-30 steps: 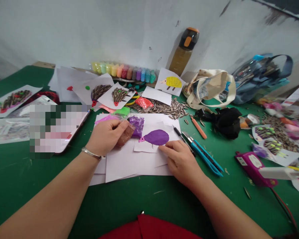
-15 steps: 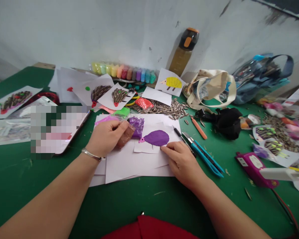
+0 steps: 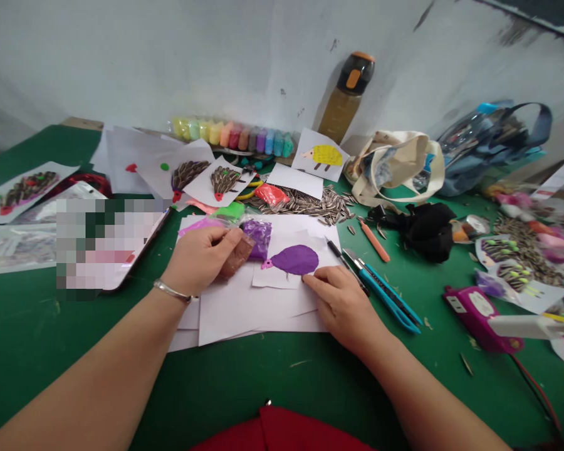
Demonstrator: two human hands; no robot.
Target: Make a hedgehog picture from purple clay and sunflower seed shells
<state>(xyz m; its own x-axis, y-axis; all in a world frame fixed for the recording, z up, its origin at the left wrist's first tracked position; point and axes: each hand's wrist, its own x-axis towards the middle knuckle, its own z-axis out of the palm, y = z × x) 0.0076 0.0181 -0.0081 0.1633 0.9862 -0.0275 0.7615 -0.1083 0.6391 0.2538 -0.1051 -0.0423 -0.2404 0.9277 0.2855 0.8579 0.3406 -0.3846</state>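
Note:
My left hand (image 3: 200,260), with a silver bangle at the wrist, is closed on a clear packet of brown clay (image 3: 236,258) above the paper. A packet of purple clay (image 3: 257,237) lies just behind it. On a small white sheet (image 3: 267,280) is a hedgehog shape with a flat purple clay body (image 3: 295,259) and a pink face (image 3: 267,264). My right hand (image 3: 341,304) rests at the sheet's right side, fingers drawn together. Its fingertips meet the body's lower edge, where a tiny dark bit shows; what they pinch is too small to name.
Right of the paper lie a black pen (image 3: 341,254), a blue utility knife (image 3: 390,297) and an orange pen-like tool (image 3: 375,240). Behind are sunflower seeds (image 3: 305,205), finished hedgehog pictures (image 3: 225,180) and a bottle (image 3: 350,94). A magenta glue gun-like device (image 3: 482,316) sits right; a phone-like device (image 3: 143,247) left.

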